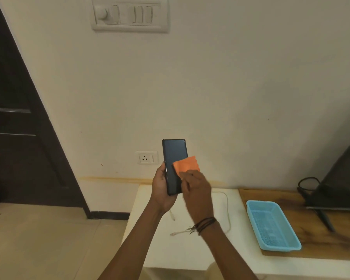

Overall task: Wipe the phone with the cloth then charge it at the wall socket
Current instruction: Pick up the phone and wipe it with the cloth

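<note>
A dark phone (173, 156) in a black case stands upright in front of the wall, its lower half gripped by my left hand (161, 188). My right hand (196, 190) presses a small orange cloth (186, 164) against the right side of the phone's screen. A white wall socket (147, 158) sits low on the wall, just left of the phone. A white charging cable (227, 207) lies looped on the white table below my hands, one plug end (173, 233) resting near my right wrist.
A light blue plastic basket (271, 225) rests on a wooden board (311, 235) at the right. A dark TV (343, 178) with a black cord stands at the far right. A dark door (18, 118) fills the left. A switch panel (129, 15) is high on the wall.
</note>
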